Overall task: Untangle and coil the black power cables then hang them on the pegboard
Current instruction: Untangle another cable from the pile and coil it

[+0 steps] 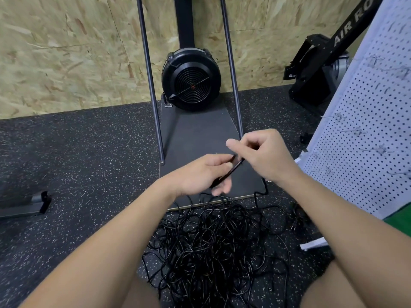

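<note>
Head view: both hands meet just above the tangled pile of cables [213, 245] on the speckled floor. The left hand [200, 174] curls its fingers round one black cable [229, 172] lifted from the pile; the right hand [262, 152] pinches the same strand higher up. The pegboard [364, 134] leans right of the pile, a fan [191, 80] beyond it.

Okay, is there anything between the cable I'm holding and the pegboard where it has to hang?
Nothing visible blocks the way. Both hands, left hand and right hand, hold one cable strand, and the pegboard stands open just to the right. The strand trails down into the tangled pile, which could drag.
</note>
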Demonstrator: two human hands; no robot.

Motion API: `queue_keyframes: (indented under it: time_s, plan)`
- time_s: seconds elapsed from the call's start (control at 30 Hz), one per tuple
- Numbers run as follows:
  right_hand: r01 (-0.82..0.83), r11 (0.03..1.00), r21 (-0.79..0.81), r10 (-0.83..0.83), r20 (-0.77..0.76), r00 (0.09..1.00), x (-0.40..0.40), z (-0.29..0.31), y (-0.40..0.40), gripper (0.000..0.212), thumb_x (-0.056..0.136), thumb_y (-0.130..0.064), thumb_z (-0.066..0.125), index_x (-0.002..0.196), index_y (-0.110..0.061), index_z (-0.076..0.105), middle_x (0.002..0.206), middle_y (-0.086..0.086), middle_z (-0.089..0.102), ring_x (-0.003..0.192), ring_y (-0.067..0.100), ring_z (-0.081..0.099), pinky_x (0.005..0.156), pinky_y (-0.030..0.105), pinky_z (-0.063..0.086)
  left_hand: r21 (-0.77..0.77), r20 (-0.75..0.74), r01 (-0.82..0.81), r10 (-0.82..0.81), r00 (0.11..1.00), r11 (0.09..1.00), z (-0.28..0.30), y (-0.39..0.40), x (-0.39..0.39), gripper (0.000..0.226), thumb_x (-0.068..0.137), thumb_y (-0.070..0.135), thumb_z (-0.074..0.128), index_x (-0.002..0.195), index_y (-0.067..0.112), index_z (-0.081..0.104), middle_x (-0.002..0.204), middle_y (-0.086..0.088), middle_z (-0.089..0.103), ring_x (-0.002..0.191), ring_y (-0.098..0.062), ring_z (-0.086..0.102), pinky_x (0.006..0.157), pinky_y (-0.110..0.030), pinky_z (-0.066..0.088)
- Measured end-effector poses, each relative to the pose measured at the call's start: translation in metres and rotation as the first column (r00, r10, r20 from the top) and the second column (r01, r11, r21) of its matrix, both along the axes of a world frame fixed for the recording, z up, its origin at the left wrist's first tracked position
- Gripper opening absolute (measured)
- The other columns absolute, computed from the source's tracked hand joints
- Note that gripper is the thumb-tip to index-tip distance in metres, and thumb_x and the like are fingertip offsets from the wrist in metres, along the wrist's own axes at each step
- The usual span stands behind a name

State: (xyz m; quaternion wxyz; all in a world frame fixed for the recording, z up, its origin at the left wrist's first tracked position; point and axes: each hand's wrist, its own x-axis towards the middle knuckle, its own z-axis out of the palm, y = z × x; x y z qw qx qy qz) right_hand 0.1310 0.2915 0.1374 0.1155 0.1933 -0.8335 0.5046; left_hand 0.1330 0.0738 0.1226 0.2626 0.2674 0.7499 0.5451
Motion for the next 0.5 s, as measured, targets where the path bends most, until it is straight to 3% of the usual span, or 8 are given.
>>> queue_keyframes:
  time_s: [0.07,0.13,0.23,0.33,0.4,0.5]
  plan:
    - [-0.001,0.998,-0.069,0.003,0.031,1.0,-0.004,0.004,0.009,0.047,0.102,-0.035,0.08,0.065,-0.008,0.07,0.056,0.009,0.059,0.054,0.012,0.045,0.057,0.029,0.037,0.084,0.107,0.018,-0.027,0.994,0.996,0.001,0.006,0.003,0.042,0.122,0.026,0.035,0.143,0.0,0.06,0.062,-0.017,0.046,0.048,-0.021,0.03,0.056,-0.035,0.03]
    - [-0.031,0.994,-0.102,0.037,0.058,0.998,-0.006,0.001,0.016,0.042,0.104,-0.032,0.078,0.073,-0.005,0.072,0.067,0.021,0.06,0.061,0.02,0.048,0.062,0.034,0.039,0.187,0.205,0.018,-0.057,0.977,0.982,0.002,0.008,0.005,0.045,0.121,0.028,0.038,0.14,-0.005,0.062,0.061,-0.01,0.033,0.047,-0.018,0.02,0.05,-0.03,0.024]
    - [-0.043,0.989,-0.142,0.058,0.103,0.993,-0.011,-0.007,0.021,0.03,0.107,-0.031,0.073,0.088,-0.007,0.076,0.084,0.027,0.065,0.074,0.025,0.054,0.073,0.042,0.045,0.278,0.261,0.027,-0.102,0.96,0.96,0.0,0.006,0.006,0.036,0.119,0.022,0.044,0.135,-0.006,0.062,0.061,0.0,0.035,0.046,-0.013,0.02,0.048,-0.027,0.019]
    - [-0.041,0.992,-0.123,0.059,0.142,0.988,-0.012,-0.018,0.022,0.026,0.111,-0.035,0.066,0.1,-0.015,0.08,0.091,0.02,0.07,0.081,0.022,0.06,0.081,0.041,0.05,0.372,0.285,-0.007,-0.107,0.952,0.928,-0.002,0.005,0.007,0.029,0.12,0.021,0.042,0.131,0.003,0.062,0.065,0.0,0.039,0.047,-0.012,0.019,0.051,-0.031,0.016]
    - [-0.064,0.979,-0.193,0.105,0.207,0.973,-0.013,-0.026,0.018,0.033,0.112,-0.044,0.058,0.116,-0.018,0.079,0.097,0.01,0.074,0.088,0.018,0.065,0.089,0.039,0.055,0.47,0.304,-0.057,-0.101,0.947,0.881,-0.004,0.007,0.006,0.026,0.12,0.02,0.04,0.126,0.005,0.059,0.069,0.0,0.04,0.047,-0.009,0.022,0.051,-0.03,0.017]
    - [-0.059,0.956,-0.288,0.181,0.417,0.891,-0.016,-0.044,0.01,0.059,0.105,-0.068,0.057,0.131,-0.017,0.07,0.105,0.008,0.077,0.096,0.02,0.072,0.108,0.05,0.054,0.614,0.361,-0.176,-0.075,0.93,0.769,-0.003,0.007,0.002,0.027,0.121,0.023,0.035,0.116,0.01,0.058,0.069,0.007,0.038,0.047,-0.003,0.027,0.049,-0.023,0.021]
